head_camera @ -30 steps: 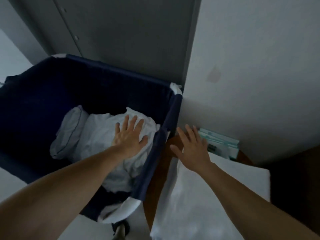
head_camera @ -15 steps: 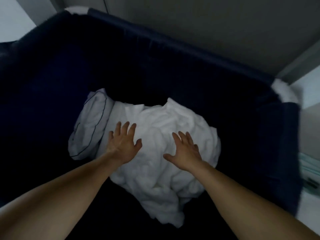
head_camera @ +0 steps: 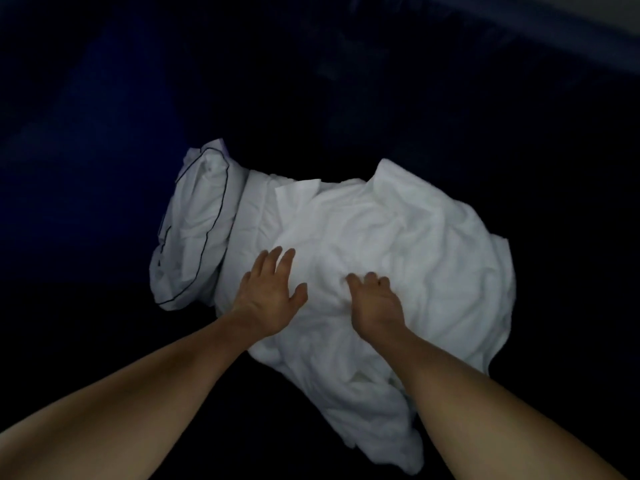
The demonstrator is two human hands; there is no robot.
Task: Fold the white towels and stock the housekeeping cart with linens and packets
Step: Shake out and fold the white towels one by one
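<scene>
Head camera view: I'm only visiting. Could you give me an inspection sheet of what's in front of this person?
Surface: inside of a navy fabric bin, very dark, floor hard to make out.
Job's things: crumpled white linen pile in the bin; white pillowcase with dark piping against its left side.
Clutter: nothing seen.
Grippers: none, bare hands. The left hand rests flat on the pile, fingers straight. The right hand is on the pile with fingers bent into the cloth; whether it grips is unclear.
Cables: nothing seen.
Surroundings: pale strip beyond the bin's rim at top right; everything else is too dark to tell.
</scene>
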